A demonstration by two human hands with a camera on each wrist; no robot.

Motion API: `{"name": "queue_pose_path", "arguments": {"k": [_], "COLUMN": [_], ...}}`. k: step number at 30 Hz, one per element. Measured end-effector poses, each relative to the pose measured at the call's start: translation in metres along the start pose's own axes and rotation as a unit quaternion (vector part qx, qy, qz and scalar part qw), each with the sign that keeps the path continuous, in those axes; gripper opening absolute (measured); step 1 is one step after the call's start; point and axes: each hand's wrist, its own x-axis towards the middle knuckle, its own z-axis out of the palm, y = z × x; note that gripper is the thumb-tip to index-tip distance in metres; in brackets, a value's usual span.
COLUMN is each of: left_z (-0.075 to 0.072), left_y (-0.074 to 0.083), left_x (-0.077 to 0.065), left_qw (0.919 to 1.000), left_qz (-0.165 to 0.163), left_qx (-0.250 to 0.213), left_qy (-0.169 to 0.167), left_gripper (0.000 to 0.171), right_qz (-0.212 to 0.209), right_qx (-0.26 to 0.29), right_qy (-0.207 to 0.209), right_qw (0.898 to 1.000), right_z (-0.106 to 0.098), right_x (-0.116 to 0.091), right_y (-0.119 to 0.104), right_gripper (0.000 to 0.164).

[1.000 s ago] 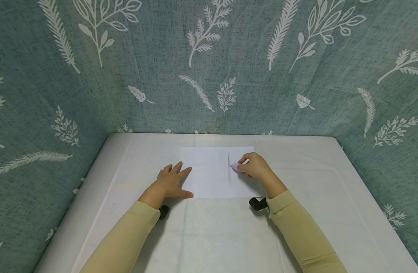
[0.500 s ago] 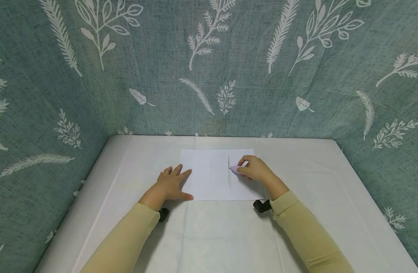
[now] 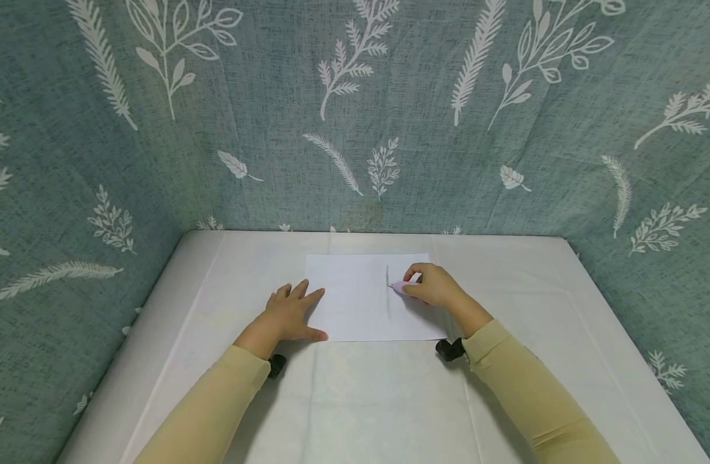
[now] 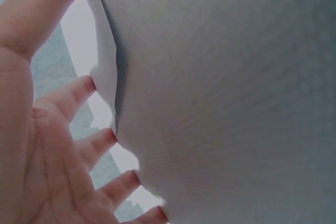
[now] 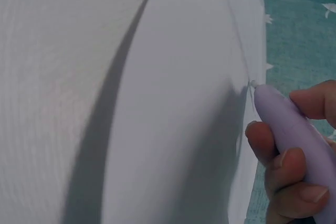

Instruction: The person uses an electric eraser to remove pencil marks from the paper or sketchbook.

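A white sheet of paper (image 3: 349,303) lies on the table. My left hand (image 3: 288,316) rests flat at its left edge with fingers spread; in the left wrist view the fingertips (image 4: 126,179) press along the rim of the sheet, which bulges up between thumb and forefinger. My right hand (image 3: 439,287) grips a lilac pen-shaped tool (image 5: 294,127) between thumb and curled fingers. Its short pale tip (image 5: 254,83) touches the paper right of the middle. A thin dark line (image 3: 387,274) runs from that tip toward the far edge, with a fainter streak on the near side.
A white cloth (image 3: 366,406) covers the table, with fold creases in it. Green fabric with white leaf prints (image 3: 262,129) hangs behind and at both sides. Black wrist cameras (image 3: 450,350) sit at both sleeve cuffs.
My right wrist and forearm have swung slightly outward to the right, while the tool's tip stays at about the same place on the paper. My left hand has not moved on the sheet.
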Motion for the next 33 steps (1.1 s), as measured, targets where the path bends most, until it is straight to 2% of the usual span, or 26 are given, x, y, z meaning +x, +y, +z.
{"name": "queue_pose_path", "arguments": {"k": [6,12,19,33], "left_z": [-0.0016,-0.0016,-0.0002,-0.0016], "left_y": [-0.0002,-0.0002,0.0008,0.0040], "left_x": [-0.0017,-0.0023,-0.0019,-0.0028], "left_qw": [1.0000,1.0000,1.0000,0.9999], "left_qz": [0.002,-0.001,-0.003,-0.010], "left_qx": [-0.001,0.000,-0.003,-0.002], "left_qy": [0.004,0.000,0.004,0.010], "left_gripper": [0.105,0.105,0.105,0.105], "right_qz": [-0.014,-0.027,-0.027,-0.026], "right_qx": [-0.014,-0.007,0.005,-0.004], "right_qy": [0.013,0.004,0.003,0.009], "right_qw": [1.000,1.000,1.000,1.000], "right_z": [-0.0016,-0.0003,0.0015,-0.0011], "right_x": [0.0029,0.0041,0.0037,0.0035], "right_y": [0.0000,0.0003,0.0023,0.0025], "right_gripper": [0.018,0.017,0.015,0.017]}}
